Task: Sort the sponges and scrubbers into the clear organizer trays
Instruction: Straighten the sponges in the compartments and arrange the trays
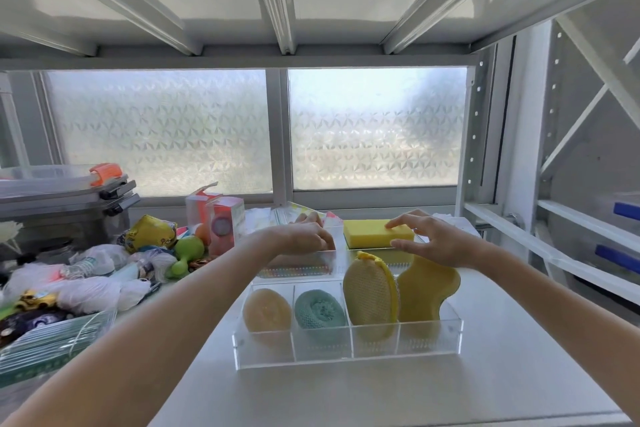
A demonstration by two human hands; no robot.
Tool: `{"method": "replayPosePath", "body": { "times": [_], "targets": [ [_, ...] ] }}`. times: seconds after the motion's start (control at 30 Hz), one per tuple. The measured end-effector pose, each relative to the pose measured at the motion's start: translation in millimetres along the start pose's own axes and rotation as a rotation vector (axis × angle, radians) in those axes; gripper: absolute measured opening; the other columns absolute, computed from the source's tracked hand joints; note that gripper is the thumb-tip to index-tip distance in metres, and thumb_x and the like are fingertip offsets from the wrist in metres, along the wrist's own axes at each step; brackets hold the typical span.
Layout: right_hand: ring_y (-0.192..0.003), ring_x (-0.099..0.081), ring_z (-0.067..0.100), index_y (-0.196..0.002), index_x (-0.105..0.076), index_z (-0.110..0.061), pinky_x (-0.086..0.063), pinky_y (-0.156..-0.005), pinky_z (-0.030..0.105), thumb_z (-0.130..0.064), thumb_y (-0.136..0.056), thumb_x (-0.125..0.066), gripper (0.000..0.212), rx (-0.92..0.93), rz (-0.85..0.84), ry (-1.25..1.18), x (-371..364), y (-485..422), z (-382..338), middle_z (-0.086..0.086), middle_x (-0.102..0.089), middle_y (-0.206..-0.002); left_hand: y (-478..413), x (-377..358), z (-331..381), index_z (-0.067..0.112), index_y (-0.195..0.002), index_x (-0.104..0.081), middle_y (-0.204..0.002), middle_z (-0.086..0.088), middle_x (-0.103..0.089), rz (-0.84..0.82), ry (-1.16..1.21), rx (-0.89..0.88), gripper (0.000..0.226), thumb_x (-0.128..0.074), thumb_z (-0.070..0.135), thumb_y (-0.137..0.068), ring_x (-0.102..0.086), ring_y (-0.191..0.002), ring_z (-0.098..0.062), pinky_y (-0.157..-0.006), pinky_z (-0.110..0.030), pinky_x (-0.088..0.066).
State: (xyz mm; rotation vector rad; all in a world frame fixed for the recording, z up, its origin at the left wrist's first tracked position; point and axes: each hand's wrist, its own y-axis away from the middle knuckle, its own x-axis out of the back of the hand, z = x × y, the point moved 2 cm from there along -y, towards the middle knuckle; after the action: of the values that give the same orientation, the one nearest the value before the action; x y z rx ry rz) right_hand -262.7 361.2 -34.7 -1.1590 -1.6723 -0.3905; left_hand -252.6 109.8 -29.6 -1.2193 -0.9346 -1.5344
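A clear organizer tray (346, 347) with several compartments stands on the white shelf in front of me. It holds a peach round scrubber (266, 314), a teal round scrubber (319, 314), a yellow mesh sponge (370, 295) and a yellow curved sponge (427, 288), both upright. Behind it stands a second clear tray (332, 262) with a yellow block sponge (375, 234) on its right side. My right hand (433, 241) rests fingers and thumb on that block sponge. My left hand (306, 236) grips the far tray's left part, fingers curled over its edge.
A heap of plastic bags, packets and toys (104, 270) fills the left of the shelf, with a pink boxed item (223, 225) and stacked lidded bins (62, 198) behind. A frosted window (270, 132) closes the back. Shelf uprights and rails (540, 243) stand at right.
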Motion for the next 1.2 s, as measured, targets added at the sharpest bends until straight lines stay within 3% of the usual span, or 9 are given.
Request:
{"method": "replayPosePath", "body": {
  "times": [0.13, 0.23, 0.37, 0.6, 0.73, 0.83, 0.9, 1.07, 1.2],
  "targets": [
    [-0.118, -0.043, 0.017, -0.127, -0.051, -0.036, -0.038, -0.099, 0.035, -0.051, -0.084, -0.057, 0.046, 0.004, 0.001, -0.006, -0.6, 1.8, 0.2, -0.001, -0.041, -0.142, 2.9, -1.0, 0.5, 0.028, -0.122, -0.061, -0.134, -0.009, -0.036, -0.010, -0.003, -0.019, 0.033, -0.042, 0.026, -0.097, -0.027, -0.130, -0.024, -0.117, -0.048, -0.017],
    [-0.124, -0.045, 0.022, -0.128, -0.052, -0.035, -0.039, -0.102, 0.038, -0.048, -0.085, -0.056, 0.045, 0.011, 0.007, -0.004, 0.4, 4.0, -1.4, -0.001, -0.043, -0.142, 11.3, 5.6, -3.7, 0.020, -0.128, -0.056, -0.128, -0.012, -0.051, 0.055, 0.087, -0.087, 0.035, -0.048, 0.016, -0.094, -0.050, -0.118, -0.024, -0.107, -0.042, -0.039],
    [-0.127, -0.047, 0.025, -0.128, -0.053, -0.032, -0.039, -0.104, 0.039, -0.043, -0.088, -0.056, 0.042, 0.029, 0.040, 0.002, 0.7, 9.8, -4.0, 0.001, -0.048, -0.142, 25.9, 18.2, -25.9, 0.010, -0.109, -0.068, -0.110, -0.010, -0.069, 0.269, 0.113, -0.109, 0.026, -0.061, 0.012, -0.084, -0.065, -0.096, -0.020, -0.088, -0.034, -0.054],
    [-0.126, -0.048, 0.029, -0.130, -0.051, -0.031, -0.039, -0.095, 0.038, -0.042, -0.089, -0.054, 0.042, -0.024, 0.039, 0.011, -0.2, 14.8, -9.5, 0.007, -0.052, -0.140, 39.5, 10.2, -38.7, 0.007, -0.097, -0.074, -0.099, -0.010, -0.074, 0.324, 0.110, -0.076, 0.017, -0.067, 0.013, -0.083, -0.065, -0.085, -0.016, -0.073, -0.014, -0.048],
    [-0.128, -0.049, 0.024, -0.128, -0.054, -0.025, -0.038, -0.104, 0.037, -0.040, -0.089, -0.056, 0.042, 0.041, 0.130, -0.011, 6.8, 28.0, -20.2, 0.004, -0.054, -0.140, 51.0, 13.1, -32.9, 0.008, -0.099, -0.074, -0.103, -0.010, -0.074, 0.374, 0.094, -0.082, 0.018, -0.065, 0.014, -0.085, -0.066, -0.090, -0.017, -0.085, -0.027, -0.054],
    [-0.110, -0.061, 0.016, -0.113, -0.063, -0.020, -0.049, -0.097, 0.034, -0.038, -0.086, -0.062, 0.033, 0.142, 0.291, -0.159, 9.2, 47.4, -38.6, 0.001, -0.067, -0.119, 75.9, 18.7, -25.1, 0.008, -0.102, -0.073, -0.100, -0.007, -0.073, 0.545, 0.145, -0.094, 0.019, -0.062, 0.012, -0.086, -0.067, -0.092, -0.018, -0.089, -0.033, -0.055],
    [-0.094, -0.066, 0.013, -0.109, -0.063, -0.020, -0.056, -0.085, 0.031, -0.042, -0.080, -0.067, 0.037, 0.170, 0.263, -0.233, -1.5, 58.8, -52.6, -0.002, -0.069, -0.106, 98.2, 19.7, -19.3, 0.008, -0.102, -0.071, -0.094, -0.003, -0.070, 0.610, 0.186, -0.100, 0.018, -0.064, 0.012, -0.086, -0.067, -0.087, -0.016, -0.083, -0.028, -0.056],
    [-0.076, -0.062, 0.010, -0.114, -0.056, -0.031, -0.051, -0.069, 0.021, -0.043, -0.074, -0.073, 0.045, 0.154, 0.185, -0.116, -35.9, 64.2, -62.7, -0.004, -0.063, -0.104, 147.4, -2.6, -20.4, 0.014, -0.098, -0.072, -0.090, 0.006, -0.071, 0.484, 0.217, -0.074, 0.021, -0.072, 0.026, -0.080, -0.067, -0.079, -0.005, -0.077, -0.024, -0.058],
    [-0.069, -0.061, 0.016, -0.106, -0.063, -0.028, -0.053, -0.068, 0.028, -0.035, -0.075, -0.074, 0.034, 0.111, 0.213, -0.083, -35.0, 62.6, -59.8, -0.006, -0.060, -0.091, 158.4, -27.3, -31.6, 0.015, -0.094, -0.076, -0.092, 0.002, -0.071, 0.420, 0.291, -0.006, 0.027, -0.078, 0.032, -0.073, -0.067, -0.086, -0.011, -0.082, -0.035, -0.058]
  ]
}}
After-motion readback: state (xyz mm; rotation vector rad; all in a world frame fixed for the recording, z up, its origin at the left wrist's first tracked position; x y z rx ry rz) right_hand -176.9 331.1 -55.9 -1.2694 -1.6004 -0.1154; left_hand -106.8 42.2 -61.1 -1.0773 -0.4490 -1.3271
